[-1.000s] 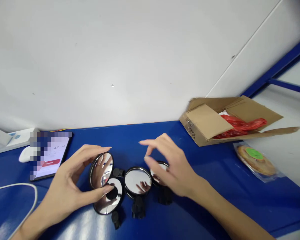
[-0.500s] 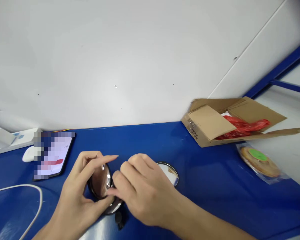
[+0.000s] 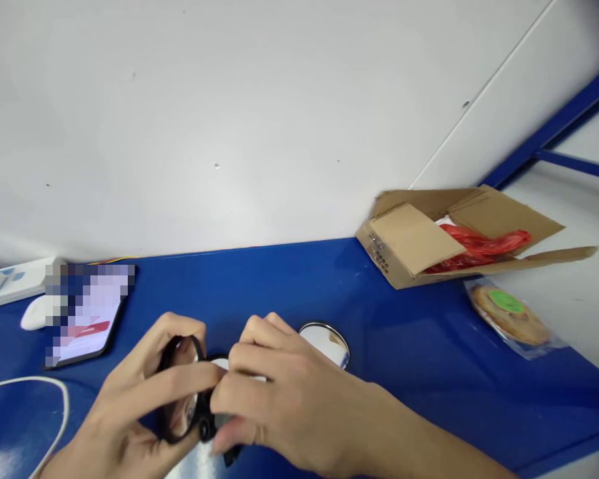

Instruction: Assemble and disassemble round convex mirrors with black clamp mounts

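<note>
My left hand (image 3: 140,382) curls around a round convex mirror (image 3: 180,392) with a black rim, holding it tilted up near the blue table (image 3: 229,286). My right hand (image 3: 289,392) presses in from the right, its fingers closed over a second mirror (image 3: 219,363) and its black mount (image 3: 207,426). Much of that mirror is hidden behind my fingers, so its exact shape and position are unclear. A third round mirror (image 3: 324,344) lies on the table just beyond my right hand, partly covered by it.
A cardboard box (image 3: 409,239) with a red plastic bag (image 3: 479,243) stands at the back right. A sealed round packet (image 3: 506,316) lies to its right. On the left are a pixelated tablet (image 3: 87,313), a white mouse (image 3: 40,313) and a white cable (image 3: 64,406).
My hands have come together over the mirrors. My right hand moved left from the far mirrors onto the held group, and the separate black mounts are now mostly covered.
</note>
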The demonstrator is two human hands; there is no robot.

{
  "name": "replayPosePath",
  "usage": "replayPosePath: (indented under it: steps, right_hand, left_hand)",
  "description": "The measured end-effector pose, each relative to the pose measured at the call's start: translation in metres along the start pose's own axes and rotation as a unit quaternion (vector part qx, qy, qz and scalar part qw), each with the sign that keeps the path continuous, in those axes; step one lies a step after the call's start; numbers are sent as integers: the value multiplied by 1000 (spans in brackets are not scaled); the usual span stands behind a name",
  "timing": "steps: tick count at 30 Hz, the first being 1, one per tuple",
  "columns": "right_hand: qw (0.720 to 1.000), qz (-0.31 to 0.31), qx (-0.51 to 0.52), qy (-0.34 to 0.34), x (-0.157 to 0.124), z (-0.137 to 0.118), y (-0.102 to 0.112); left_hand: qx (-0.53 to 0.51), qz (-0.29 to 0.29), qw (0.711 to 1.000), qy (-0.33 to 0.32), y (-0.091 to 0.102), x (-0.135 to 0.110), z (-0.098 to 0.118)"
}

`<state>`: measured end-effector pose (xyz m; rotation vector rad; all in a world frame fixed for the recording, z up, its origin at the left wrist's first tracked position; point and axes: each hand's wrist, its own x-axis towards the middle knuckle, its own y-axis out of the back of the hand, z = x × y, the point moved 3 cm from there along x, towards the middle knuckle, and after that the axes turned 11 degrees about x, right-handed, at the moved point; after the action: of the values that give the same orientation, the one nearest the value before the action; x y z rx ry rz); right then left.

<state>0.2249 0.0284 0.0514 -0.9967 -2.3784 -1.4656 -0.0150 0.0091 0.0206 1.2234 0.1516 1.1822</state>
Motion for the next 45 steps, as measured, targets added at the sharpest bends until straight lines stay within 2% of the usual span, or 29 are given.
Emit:
replayPosePath:
  steps: [3,6,9,12,15,23,26,28,31,32,34,37,40,45]
  right_hand:
    - [993,73,62,-71,0,6,8]
    - [984,99,83,-125,-2,10,11]
    - [991,102,12,-88,-3,9,5]
    - [992,103,-73,-33,-4,9,-6]
    - [987,97,-124,-12,-4,7,-12]
    - [979,73,-190,1,-2,-6,-10]
    - [972,81,-218,22,1,-4,-7]
    - [970,75,-230,23,3,4,1]
    - [967,81,-242,-17,5,30,18]
    - [966,84,-239,-54,5,42,24]
    - [966,66,-199,-155,3,68,31]
    - [961,44,-178,-209,-1,94,32]
    - [954,36,-171,-245,-4,104,25]
    - [944,13,-171,-282,1,105,11]
  left_hand:
    - [-2,30,998,59,-4,3,-6]
    - [9,40,991,125,-8,4,-13]
    - [9,38,986,165,-10,3,-16]
    - [6,38,985,166,-13,1,-15]
    - [14,48,986,160,-14,-1,-10]
    - [8,65,980,188,-14,1,-3]
    - [-48,62,974,213,-15,4,-2]
    - [-100,84,967,219,-15,6,-1]
    - [-119,122,960,221,-14,11,-2]
    - [-108,126,960,226,-14,12,-4]
    - [-83,119,959,243,-15,12,-10]
    - [-63,91,958,266,-17,9,-18]
    - [-60,68,955,281,-20,6,-19]
    - [-65,53,954,288,-21,4,-12]
